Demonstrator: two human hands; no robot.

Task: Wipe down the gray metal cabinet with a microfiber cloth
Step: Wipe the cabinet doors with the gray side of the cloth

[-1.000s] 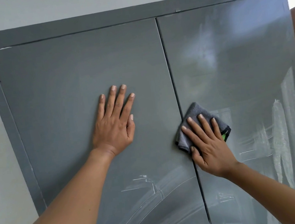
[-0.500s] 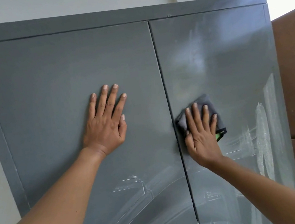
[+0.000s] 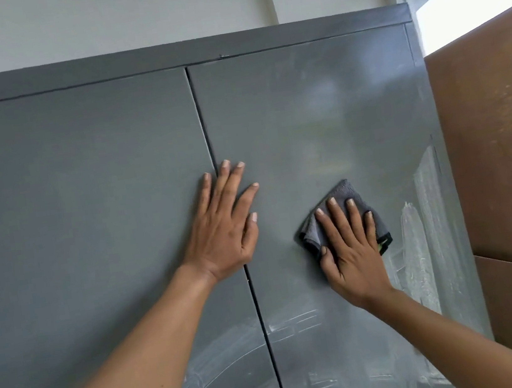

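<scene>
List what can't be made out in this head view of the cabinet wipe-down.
- Cabinet: lower part and left side are cut off by the frame edges.
- Cloth: mostly hidden under the right hand.
- Door seam: a stretch is covered by the left hand.
- Green patch at the cloth's corner: too small to identify.

The gray metal cabinet point(image 3: 93, 216) fills the view, its two doors meeting at a dark seam point(image 3: 207, 141). The left hand point(image 3: 225, 227) lies flat across that seam, fingers straight and spread. The right hand point(image 3: 353, 252) presses a folded gray microfiber cloth point(image 3: 347, 195) against the right door with straight fingers. White smears point(image 3: 418, 236) streak the door right of the cloth and lower down. A brown panel point(image 3: 500, 143) stands to the right.
</scene>
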